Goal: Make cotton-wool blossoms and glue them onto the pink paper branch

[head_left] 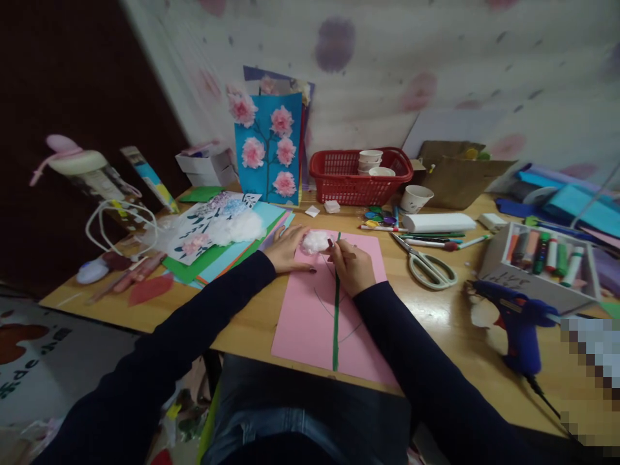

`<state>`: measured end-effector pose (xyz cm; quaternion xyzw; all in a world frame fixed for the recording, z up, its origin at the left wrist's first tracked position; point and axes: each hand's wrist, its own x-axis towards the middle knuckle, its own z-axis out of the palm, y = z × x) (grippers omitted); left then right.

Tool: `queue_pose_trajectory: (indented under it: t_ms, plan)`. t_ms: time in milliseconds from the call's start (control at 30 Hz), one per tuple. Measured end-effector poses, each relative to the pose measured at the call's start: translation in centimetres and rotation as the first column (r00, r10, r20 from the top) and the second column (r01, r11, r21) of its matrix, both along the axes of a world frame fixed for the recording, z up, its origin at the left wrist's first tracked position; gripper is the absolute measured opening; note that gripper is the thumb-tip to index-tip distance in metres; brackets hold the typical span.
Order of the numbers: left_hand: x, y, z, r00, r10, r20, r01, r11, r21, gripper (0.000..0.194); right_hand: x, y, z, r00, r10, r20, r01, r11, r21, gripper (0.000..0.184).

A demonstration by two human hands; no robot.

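A pink sheet of paper (310, 323) lies in front of me, with a green vertical stripe (336, 310) and thin curved pencil lines on it. Near its top left sits a tuft of white cotton (316, 242). My left hand (287, 250) rests open at the sheet's left edge, fingers spread beside the cotton. Over the upper part of the stripe, my right hand (353, 263) is closed in a pinch on a short dark reddish-brown stick (330, 244), its tip close to the cotton. The stick's kind is unclear; the fingers hide most of it.
Scissors (430, 263), a blue glue gun (520, 316) and a box of markers (542, 265) lie to the right. Behind are a red basket (339, 184) and a blue flower picture (266, 148). Coloured papers (188, 271) and a bottle (92, 174) stand left.
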<state>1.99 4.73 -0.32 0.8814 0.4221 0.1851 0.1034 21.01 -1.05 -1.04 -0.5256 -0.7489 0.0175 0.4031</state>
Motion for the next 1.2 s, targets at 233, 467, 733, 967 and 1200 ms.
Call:
queue_pose_trajectory:
  t_ms: [233,467,733,967,1200]
  plan:
    - [-0.2,0.4,-0.8,1.0,-0.009,0.009,0.01,0.997,-0.083,0.105,-0.2,0.2,-0.3,0.997,0.02,0.07,-0.024,0.998,0.06,0.039]
    - [-0.3,0.5,-1.1,1.0,-0.008,0.017,0.009,0.999,-0.05,0.105,-0.6,0.2,-0.4,0.997,0.039,0.074,-0.043,0.998,0.044,0.036]
    - [-0.3,0.6,-1.0,0.999,-0.034,-0.004,0.034,0.999,-0.03,0.102,-0.5,0.2,-0.1,0.985,-0.006,-0.173,-0.01,0.996,-0.093,0.039]
    - [-0.3,0.3,-0.4,0.999,-0.016,-0.037,0.015,0.999,-0.028,0.1,-0.3,0.3,-0.5,0.909,-0.085,-0.407,0.053,0.995,-0.09,0.048]
    - [-0.3,-0.3,-0.2,0.993,-0.083,-0.086,0.086,0.996,0.031,0.07,-0.1,0.2,0.1,0.799,-0.147,-0.583,0.131,0.989,-0.069,0.053]
